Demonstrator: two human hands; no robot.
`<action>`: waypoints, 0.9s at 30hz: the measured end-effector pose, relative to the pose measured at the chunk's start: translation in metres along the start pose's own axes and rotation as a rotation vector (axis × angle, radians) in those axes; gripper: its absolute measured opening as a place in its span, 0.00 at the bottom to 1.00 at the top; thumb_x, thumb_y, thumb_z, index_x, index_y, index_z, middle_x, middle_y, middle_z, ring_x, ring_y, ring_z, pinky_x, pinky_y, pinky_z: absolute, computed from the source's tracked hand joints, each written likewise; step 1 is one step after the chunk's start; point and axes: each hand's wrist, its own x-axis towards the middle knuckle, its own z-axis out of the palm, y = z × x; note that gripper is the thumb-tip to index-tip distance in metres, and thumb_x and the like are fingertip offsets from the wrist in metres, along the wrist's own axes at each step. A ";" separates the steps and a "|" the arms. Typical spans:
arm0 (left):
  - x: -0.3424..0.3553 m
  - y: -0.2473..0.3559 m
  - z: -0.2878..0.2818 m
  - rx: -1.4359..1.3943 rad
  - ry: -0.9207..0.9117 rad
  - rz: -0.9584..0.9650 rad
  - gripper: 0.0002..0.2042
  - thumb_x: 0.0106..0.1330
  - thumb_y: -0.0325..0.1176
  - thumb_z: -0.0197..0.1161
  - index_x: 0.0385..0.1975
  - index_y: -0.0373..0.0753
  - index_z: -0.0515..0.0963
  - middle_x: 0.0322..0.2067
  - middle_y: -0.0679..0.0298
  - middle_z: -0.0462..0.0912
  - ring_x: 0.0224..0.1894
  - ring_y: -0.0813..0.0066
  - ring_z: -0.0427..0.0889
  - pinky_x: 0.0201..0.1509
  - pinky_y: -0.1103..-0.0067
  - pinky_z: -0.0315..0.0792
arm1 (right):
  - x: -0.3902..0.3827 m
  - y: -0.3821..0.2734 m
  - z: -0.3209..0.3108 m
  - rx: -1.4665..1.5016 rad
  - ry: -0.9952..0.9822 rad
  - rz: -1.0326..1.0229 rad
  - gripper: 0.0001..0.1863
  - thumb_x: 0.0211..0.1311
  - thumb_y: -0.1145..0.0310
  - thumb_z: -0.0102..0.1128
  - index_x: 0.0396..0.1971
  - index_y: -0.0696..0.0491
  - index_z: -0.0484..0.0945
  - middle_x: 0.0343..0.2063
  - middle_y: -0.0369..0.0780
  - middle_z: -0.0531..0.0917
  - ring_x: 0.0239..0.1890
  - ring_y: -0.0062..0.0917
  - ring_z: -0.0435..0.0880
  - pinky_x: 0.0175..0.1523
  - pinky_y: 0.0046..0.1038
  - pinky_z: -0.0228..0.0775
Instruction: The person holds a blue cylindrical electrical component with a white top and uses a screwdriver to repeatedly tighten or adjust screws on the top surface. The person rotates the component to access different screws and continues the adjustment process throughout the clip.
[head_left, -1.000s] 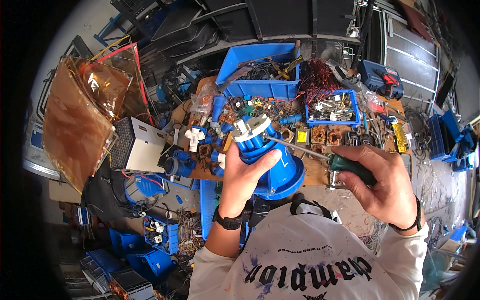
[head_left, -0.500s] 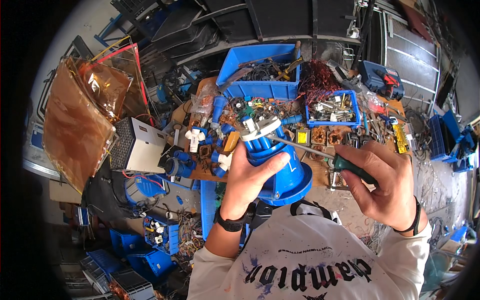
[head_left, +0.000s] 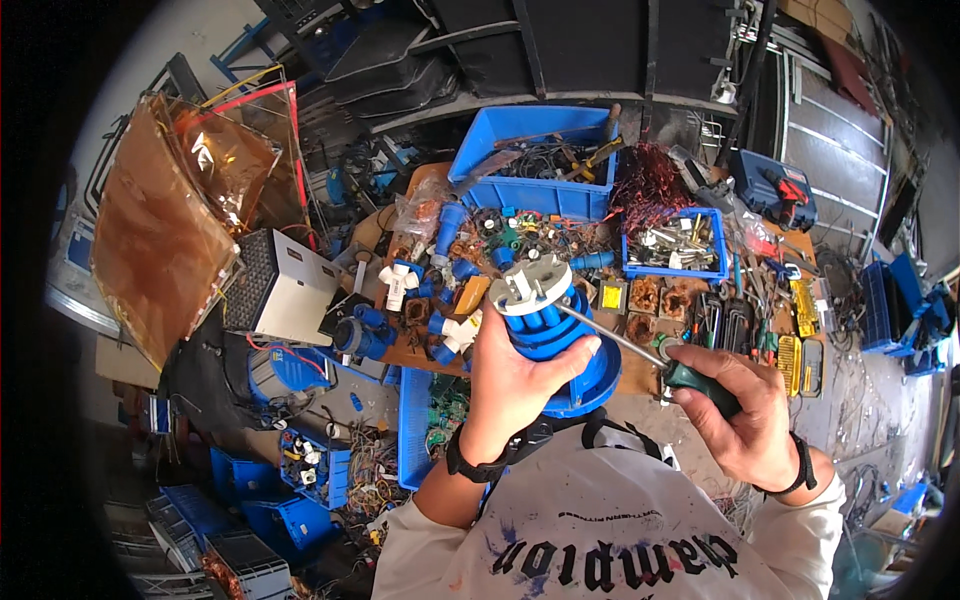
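Note:
My left hand (head_left: 510,380) is wrapped round a large blue plastic industrial plug (head_left: 590,388), with the thumb along its near side. A pale grey-white end plate (head_left: 545,282) with prongs sits at the plug's far end, pointing up and away. In my right hand (head_left: 750,415) is a screwdriver (head_left: 697,384), gripped by its dark green handle. Its long metal shaft slants up and left to the plug, just below the end plate. Whether the tip touches a screw, I cannot tell.
Behind the plug, loose parts and white pipe fittings (head_left: 398,285) cover the wooden bench. A large blue bin (head_left: 540,195) of tools stands at the back, a smaller blue tray (head_left: 675,270) of metal pieces to its right. Hand tools (head_left: 735,325) lie at the right.
The plug has tilted, so its end plate faces me more. My right hand has shifted a little down and left with the screwdriver, whose shaft slopes more steeply. The whole view has shifted slightly.

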 end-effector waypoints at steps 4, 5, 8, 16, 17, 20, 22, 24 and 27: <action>0.003 -0.003 0.001 0.035 0.035 0.056 0.34 0.52 0.27 0.81 0.58 0.34 0.69 0.49 0.59 0.84 0.48 0.74 0.85 0.56 0.74 0.78 | -0.001 0.005 0.002 0.171 -0.013 0.106 0.16 0.66 0.75 0.65 0.53 0.61 0.80 0.38 0.44 0.87 0.38 0.27 0.88 0.46 0.24 0.77; 0.004 -0.005 0.002 0.015 0.041 0.075 0.34 0.52 0.27 0.81 0.58 0.35 0.69 0.49 0.59 0.84 0.49 0.73 0.85 0.56 0.74 0.78 | 0.000 0.007 0.003 0.182 -0.003 0.109 0.16 0.66 0.76 0.65 0.53 0.61 0.80 0.38 0.44 0.87 0.39 0.27 0.88 0.47 0.24 0.77; 0.006 -0.007 0.000 0.144 0.064 0.141 0.36 0.49 0.32 0.83 0.57 0.34 0.69 0.48 0.57 0.85 0.49 0.70 0.86 0.55 0.72 0.79 | 0.002 0.015 0.002 -0.137 0.023 -0.114 0.19 0.59 0.77 0.69 0.52 0.56 0.83 0.31 0.41 0.84 0.26 0.27 0.83 0.33 0.27 0.75; 0.000 -0.004 -0.005 0.164 0.129 0.187 0.36 0.47 0.34 0.84 0.56 0.35 0.71 0.48 0.55 0.84 0.49 0.64 0.85 0.53 0.70 0.78 | 0.004 0.036 -0.002 -0.371 0.113 -0.448 0.26 0.46 0.76 0.77 0.50 0.51 0.85 0.28 0.38 0.81 0.25 0.28 0.82 0.28 0.29 0.75; -0.001 -0.003 -0.005 0.211 0.138 0.198 0.36 0.47 0.35 0.84 0.56 0.35 0.71 0.47 0.55 0.84 0.49 0.63 0.85 0.53 0.69 0.78 | 0.003 0.037 -0.003 -0.316 0.119 -0.437 0.26 0.46 0.76 0.77 0.50 0.52 0.85 0.28 0.38 0.81 0.25 0.28 0.82 0.28 0.28 0.75; -0.001 -0.002 -0.003 0.246 0.155 0.201 0.39 0.45 0.39 0.85 0.56 0.34 0.71 0.46 0.52 0.83 0.49 0.55 0.83 0.53 0.64 0.76 | 0.001 0.039 -0.004 -0.240 0.141 -0.357 0.19 0.53 0.76 0.73 0.47 0.58 0.84 0.31 0.41 0.85 0.27 0.29 0.83 0.33 0.28 0.77; -0.003 0.000 -0.002 0.324 0.179 0.234 0.38 0.45 0.39 0.85 0.56 0.34 0.71 0.47 0.53 0.83 0.49 0.55 0.83 0.53 0.64 0.76 | 0.000 0.039 -0.005 -0.214 0.207 -0.298 0.16 0.58 0.76 0.70 0.46 0.62 0.82 0.34 0.45 0.86 0.29 0.30 0.84 0.36 0.28 0.76; -0.003 0.000 -0.002 0.348 0.175 0.242 0.39 0.45 0.39 0.84 0.57 0.34 0.72 0.48 0.52 0.82 0.49 0.54 0.83 0.53 0.65 0.76 | -0.002 0.037 -0.006 -0.126 0.244 -0.246 0.18 0.59 0.73 0.70 0.48 0.63 0.80 0.31 0.45 0.85 0.28 0.30 0.83 0.35 0.28 0.74; -0.001 0.000 -0.005 0.430 0.140 0.235 0.42 0.44 0.33 0.85 0.61 0.33 0.68 0.52 0.56 0.82 0.53 0.68 0.83 0.59 0.72 0.76 | -0.002 0.034 -0.002 -0.049 0.259 -0.254 0.18 0.59 0.71 0.70 0.48 0.62 0.80 0.30 0.43 0.85 0.28 0.30 0.82 0.35 0.29 0.73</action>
